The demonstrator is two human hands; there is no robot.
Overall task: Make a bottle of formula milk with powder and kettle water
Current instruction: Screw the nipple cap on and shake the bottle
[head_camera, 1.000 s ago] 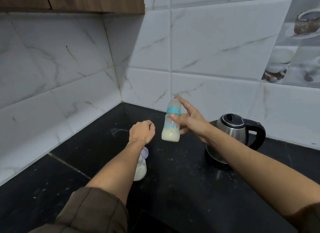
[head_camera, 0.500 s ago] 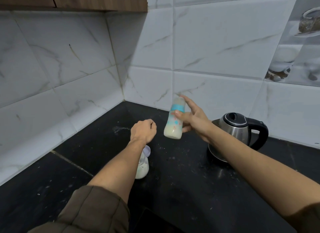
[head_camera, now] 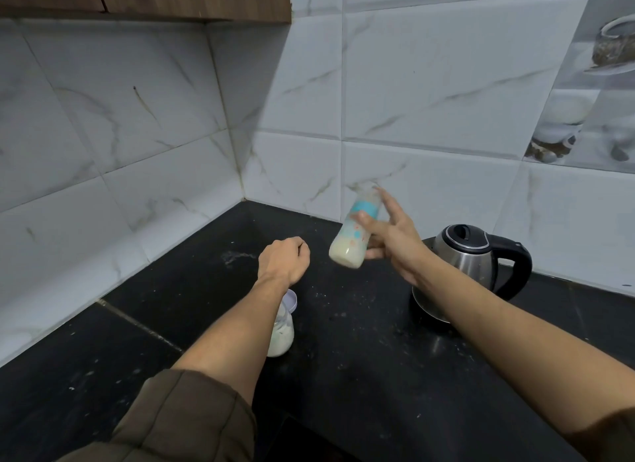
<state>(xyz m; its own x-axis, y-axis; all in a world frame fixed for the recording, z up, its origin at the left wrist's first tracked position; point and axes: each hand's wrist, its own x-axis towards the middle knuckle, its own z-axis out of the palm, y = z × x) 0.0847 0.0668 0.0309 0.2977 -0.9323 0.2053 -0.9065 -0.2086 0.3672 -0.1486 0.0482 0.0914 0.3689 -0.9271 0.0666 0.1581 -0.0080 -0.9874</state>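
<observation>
Faces a corner of white marble tiles point(head_camera: 137, 117) above a black counter point(head_camera: 360, 375) speckled with pale grains. Has a steel kettle point(head_camera: 470, 258) at the right, lid closed. Grips the bottle point(head_camera: 347, 252) with the right hand point(head_camera: 398, 245), two fingers stretched out; holds it tilted in the air beside the kettle, milky liquid inside, top blurred. Curls the left hand point(head_camera: 283, 260) into an empty fist, apart from the bottle, above a small powder jar point(head_camera: 281, 334) on the counter.

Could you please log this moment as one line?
right hand: holds tilted baby bottle, milky | left hand: curled fist | kettle: on counter, lid shut
</observation>
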